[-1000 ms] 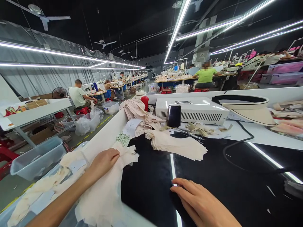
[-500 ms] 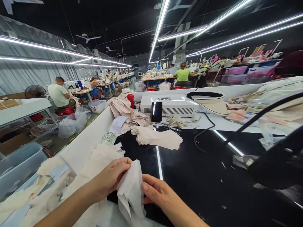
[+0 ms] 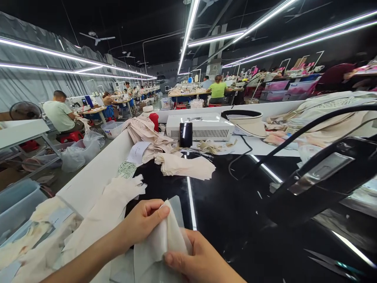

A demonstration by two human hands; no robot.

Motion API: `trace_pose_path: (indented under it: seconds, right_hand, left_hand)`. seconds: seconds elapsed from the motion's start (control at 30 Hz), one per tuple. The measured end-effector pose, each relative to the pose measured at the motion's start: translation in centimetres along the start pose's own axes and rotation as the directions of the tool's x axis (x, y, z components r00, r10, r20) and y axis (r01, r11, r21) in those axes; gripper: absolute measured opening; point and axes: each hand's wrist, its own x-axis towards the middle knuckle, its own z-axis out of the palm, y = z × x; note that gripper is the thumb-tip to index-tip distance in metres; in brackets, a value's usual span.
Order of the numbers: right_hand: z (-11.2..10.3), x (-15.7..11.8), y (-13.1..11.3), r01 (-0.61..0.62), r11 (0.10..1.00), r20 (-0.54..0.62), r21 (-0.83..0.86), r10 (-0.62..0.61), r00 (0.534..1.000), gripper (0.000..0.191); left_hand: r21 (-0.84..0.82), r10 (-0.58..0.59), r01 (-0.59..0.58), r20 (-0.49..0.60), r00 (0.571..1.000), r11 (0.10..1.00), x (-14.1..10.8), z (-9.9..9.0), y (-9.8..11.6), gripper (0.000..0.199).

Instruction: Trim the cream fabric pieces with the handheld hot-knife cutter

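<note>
A pale, thin cloth piece hangs folded between my two hands, low in the middle of the view. My left hand pinches its upper edge between thumb and fingers. Lower and to the right, my right hand grips the same cloth, thumb on the near face and fingers behind. Stacked cream cloth pieces lie left of my hands. Beyond my hands, another cream stack rests on the glossy black surface.
A white vented box stands behind an upright phone. A black arm-like device juts in at the right, with scissors below. Green strings lie at the left. People sit at tables farther back.
The cloth is turned and spread wider between my hands. My right thumb has moved onto its near face. The view has shifted right, and the scissors now show.
</note>
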Motion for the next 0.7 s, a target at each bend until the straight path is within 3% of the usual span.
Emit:
trace_pose_path:
  seconds: [0.1, 0.3, 0.4, 0.5, 0.53, 0.6, 0.7]
  right_hand:
    - [-0.4, -0.7, 0.2, -0.035, 0.997, -0.059, -0.068, 0.031, 0.998, 0.055]
    - [-1.2, -2.9, -0.5, -0.065, 0.986, -0.073, -0.154, 0.055, 0.996, 0.05]
    - [-1.7, -4.5, -0.9, -0.146, 0.942, -0.206, -0.301, 0.086, 0.975, 0.031]
    - [-2.6, -6.5, -0.8, -0.251, 0.836, -0.397, -0.488, 0.044, 0.917, 0.009]
    - [-2.9, -7.1, -0.6, -0.278, 0.794, -0.442, -0.541, 0.012, 0.897, 0.003]
    - [-3.4, -8.3, -0.2, -0.306, 0.728, -0.488, -0.614, -0.045, 0.871, 0.009]
    - [-3.6, -9.7, 0.2, -0.285, 0.689, -0.493, -0.666, -0.121, 0.862, 0.017]
  left_hand:
    - [0.041, 0.008, -0.009, 0.014, 1.0, 0.999, 0.3, 0.3, -0.2, 0.057]
    - [0.121, 0.079, -0.089, 0.09, 0.993, 0.989, 1.5, 1.8, -0.9, 0.05]
    - [0.178, 0.11, -0.134, 0.139, 0.984, 0.975, 2.7, 2.6, -1.2, 0.046]
    - [0.27, 0.169, -0.199, 0.133, 0.977, 0.942, 3.9, 3.2, -1.4, 0.027]
    - [0.358, 0.222, -0.244, 0.102, 0.97, 0.901, 4.1, 3.5, -1.4, 0.02]
    - [0.567, 0.369, -0.347, 0.08, 0.926, 0.747, 4.2, 4.1, -1.5, 0.019]
    - [0.711, 0.524, -0.507, 0.227, 0.821, 0.486, 3.7, 5.7, -1.8, 0.023]
